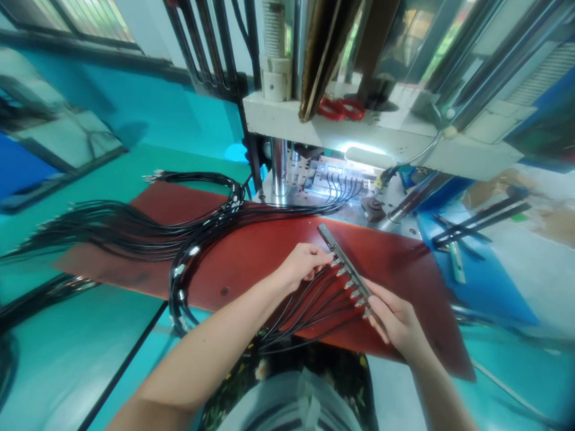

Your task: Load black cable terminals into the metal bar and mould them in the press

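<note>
Metal bar (344,263) lies diagonally on red mat (269,251), centre-frame. Left hand (303,263) pinches cable end (335,261) at bar's 9 o'clock; right hand (395,320) fingers closed on bar's lower end. No legible markings.

A narrow grey metal fixture bar (348,269) lies diagonally on the red mat (251,251). Thin black cables (309,305) sit in it side by side by their silver connector ends, trailing off the mat's near edge.
</note>
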### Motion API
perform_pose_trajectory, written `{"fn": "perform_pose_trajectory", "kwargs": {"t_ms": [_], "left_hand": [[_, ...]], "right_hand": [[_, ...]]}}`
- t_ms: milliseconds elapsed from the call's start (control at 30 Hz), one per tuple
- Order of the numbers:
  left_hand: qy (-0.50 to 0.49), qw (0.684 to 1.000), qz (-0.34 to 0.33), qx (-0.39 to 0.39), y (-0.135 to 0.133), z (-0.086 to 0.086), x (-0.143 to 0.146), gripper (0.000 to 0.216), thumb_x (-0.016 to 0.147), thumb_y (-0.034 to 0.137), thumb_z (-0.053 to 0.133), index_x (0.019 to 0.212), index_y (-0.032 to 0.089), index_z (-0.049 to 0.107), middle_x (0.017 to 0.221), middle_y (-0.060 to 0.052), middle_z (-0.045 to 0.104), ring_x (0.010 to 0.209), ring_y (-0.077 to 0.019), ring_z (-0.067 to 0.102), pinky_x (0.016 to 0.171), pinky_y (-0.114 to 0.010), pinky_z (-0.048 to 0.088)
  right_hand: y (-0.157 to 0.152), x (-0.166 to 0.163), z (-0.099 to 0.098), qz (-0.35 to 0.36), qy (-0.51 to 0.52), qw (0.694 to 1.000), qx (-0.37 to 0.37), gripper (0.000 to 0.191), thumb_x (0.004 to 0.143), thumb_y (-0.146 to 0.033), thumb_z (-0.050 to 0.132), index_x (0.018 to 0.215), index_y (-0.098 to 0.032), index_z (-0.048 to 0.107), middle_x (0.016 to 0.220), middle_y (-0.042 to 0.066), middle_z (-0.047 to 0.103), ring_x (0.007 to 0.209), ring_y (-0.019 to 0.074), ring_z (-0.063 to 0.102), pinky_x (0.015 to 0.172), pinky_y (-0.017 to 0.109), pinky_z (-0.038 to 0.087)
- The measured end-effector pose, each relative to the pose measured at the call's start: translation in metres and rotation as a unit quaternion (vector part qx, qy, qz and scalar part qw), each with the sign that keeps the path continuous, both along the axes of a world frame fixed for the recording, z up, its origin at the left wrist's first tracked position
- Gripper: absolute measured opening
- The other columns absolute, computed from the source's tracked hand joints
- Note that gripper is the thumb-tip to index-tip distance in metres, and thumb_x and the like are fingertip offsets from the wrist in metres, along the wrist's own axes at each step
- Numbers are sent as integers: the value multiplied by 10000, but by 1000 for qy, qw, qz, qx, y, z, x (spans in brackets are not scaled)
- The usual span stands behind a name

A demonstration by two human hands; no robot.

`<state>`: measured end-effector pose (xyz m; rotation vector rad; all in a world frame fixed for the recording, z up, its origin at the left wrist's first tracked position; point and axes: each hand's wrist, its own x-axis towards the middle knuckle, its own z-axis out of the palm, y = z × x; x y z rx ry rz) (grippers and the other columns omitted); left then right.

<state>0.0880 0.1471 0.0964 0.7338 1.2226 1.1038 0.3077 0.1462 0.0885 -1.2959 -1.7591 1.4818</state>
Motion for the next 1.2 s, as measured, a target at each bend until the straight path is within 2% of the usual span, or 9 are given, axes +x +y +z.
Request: {"fn": "perform_pose_trajectory", "kwargs": {"t_ms": [333,500,600,700,833,900,967,1067,1200], "left_hand": [[12,1000,0,-12,3,1,1,262,564,334,632,499,149,458,366,69,380,295,-20,239,341,-182,108],[144,988,-49,34,15,-1,1,243,656,342,550,520,162,460,417,54,412,329,-47,294,367,-192,195],[362,919,-106,115,27,6,-7,276,726,379,501,549,168,521,519,-1,510,477,-108,461,472,-217,317],[600,784,-32,156,42,18,-24,272,800,380,434,687,182,583,721,-53,589,738,-183,538,643,-268,374],[739,645,99,167,58,19,-48,316,817,362,443,1059,179,525,1029,-102,540,995,-251,457,828,-358,345],[760,621,105,160,64,10,-52,430,776,427,501,1124,174,488,1089,-114,506,1032,-271,425,873,-399,314],[768,615,86,156,68,-3,-51,424,769,459,501,1084,175,511,1055,-105,513,1013,-268,428,889,-422,291],[775,606,72,163,70,-16,-44,288,798,406,471,953,178,552,957,-78,524,958,-249,439,875,-422,287],[776,600,68,180,70,-17,-38,170,810,307,449,844,178,554,881,-63,511,901,-237,440,805,-391,310]], "right_hand": [[4,1,2,109,-86,983,119,460,872,-396,386,1233,-129,485,482,-42,461,452,112,461,489,232,417],[3,-6,11,96,-105,984,107,457,877,-412,351,1224,-141,473,547,-18,536,492,138,498,525,249,442],[2,-6,11,81,-87,989,92,387,858,-387,411,1182,-184,468,773,27,634,617,153,571,580,242,470],[2,-1,5,89,-161,968,171,353,853,-343,416,1175,-202,448,846,40,663,736,189,621,650,262,474],[1,5,-5,155,-381,847,338,368,851,-279,350,1178,-161,471,632,45,673,499,226,616,431,285,367],[1,5,-4,180,-433,798,378,346,816,-256,398,1117,-154,534,558,46,660,407,217,582,371,285,274],[7,5,6,192,-426,787,403,321,784,-262,454,1068,-177,578,565,44,663,410,206,580,374,279,257],[37,-4,33,175,-359,820,411,246,786,-324,483,972,-240,622,679,35,681,559,204,618,468,256,346],[122,-37,70,105,-301,889,327,196,829,-271,461,911,-222,632,783,25,667,732,181,611,621,253,412]]}}
